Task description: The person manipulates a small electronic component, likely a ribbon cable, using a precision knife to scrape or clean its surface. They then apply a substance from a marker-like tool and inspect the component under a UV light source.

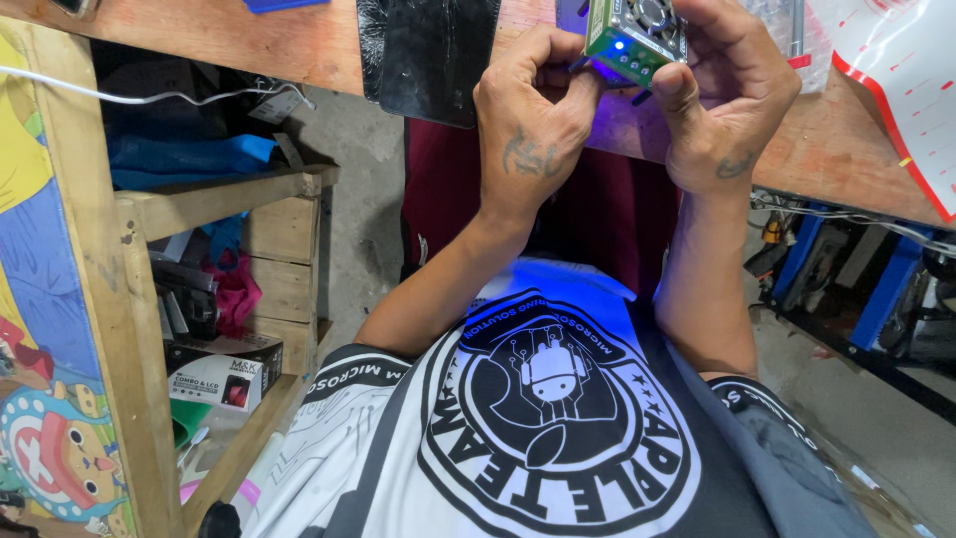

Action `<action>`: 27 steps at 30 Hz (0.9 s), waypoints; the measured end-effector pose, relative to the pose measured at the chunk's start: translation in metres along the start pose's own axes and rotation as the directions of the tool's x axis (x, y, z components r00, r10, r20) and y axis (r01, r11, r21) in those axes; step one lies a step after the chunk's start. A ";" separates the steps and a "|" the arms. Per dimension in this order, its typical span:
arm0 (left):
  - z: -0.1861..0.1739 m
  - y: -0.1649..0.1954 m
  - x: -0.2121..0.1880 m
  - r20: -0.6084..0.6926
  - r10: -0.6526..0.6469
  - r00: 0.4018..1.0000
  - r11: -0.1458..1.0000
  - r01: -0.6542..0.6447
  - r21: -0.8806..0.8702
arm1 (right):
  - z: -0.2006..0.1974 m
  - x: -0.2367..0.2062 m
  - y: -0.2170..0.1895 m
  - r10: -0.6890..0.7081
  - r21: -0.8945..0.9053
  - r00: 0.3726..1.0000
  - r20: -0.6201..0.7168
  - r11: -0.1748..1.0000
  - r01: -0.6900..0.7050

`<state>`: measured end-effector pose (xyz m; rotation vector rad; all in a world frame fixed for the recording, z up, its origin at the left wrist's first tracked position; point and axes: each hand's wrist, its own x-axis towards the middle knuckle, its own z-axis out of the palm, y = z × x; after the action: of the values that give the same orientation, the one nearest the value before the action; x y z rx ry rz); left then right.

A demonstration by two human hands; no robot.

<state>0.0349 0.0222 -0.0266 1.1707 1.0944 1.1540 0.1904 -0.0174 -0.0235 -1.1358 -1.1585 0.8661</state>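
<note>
Both of my hands are raised at the edge of a wooden tabletop (827, 149) and hold a small green box-shaped device (629, 38). It has a fan grille on top and a blue light glowing on its side. My right hand (725, 100) wraps around its right side, thumb pressed on the lower face. My left hand (528, 115) pinches at its left lower corner with curled fingers; what the fingertips touch is hidden. Blue light falls on my printed shirt (548, 399) below.
Two cracked black phone screens (428, 55) overhang the table edge left of my hands. A wooden shelf unit (229, 194) at the left holds boxes, cloth and clutter. A white cable (149, 100) crosses it. Blue frames and wires (846, 259) sit at the right; plastic sheet (896, 80) lies top right.
</note>
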 end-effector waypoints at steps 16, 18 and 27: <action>-0.002 0.005 -0.001 0.008 0.018 1.000 0.999 -0.019 0.039 | -0.002 0.000 0.005 -0.041 -0.045 0.999 -0.027 0.998 0.040; -0.002 0.005 -0.002 0.008 0.008 1.000 0.999 -0.008 0.045 | -0.002 -0.001 0.005 -0.041 -0.053 0.999 -0.030 0.998 0.039; 0.000 0.005 -0.001 0.034 -0.025 0.999 0.995 0.028 -0.092 | -0.003 -0.001 0.005 -0.044 -0.095 0.998 -0.041 0.995 0.040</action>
<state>0.0344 0.0210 -0.0211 1.0962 1.0181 1.1499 0.1935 -0.0183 -0.0287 -1.1967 -1.1938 0.7580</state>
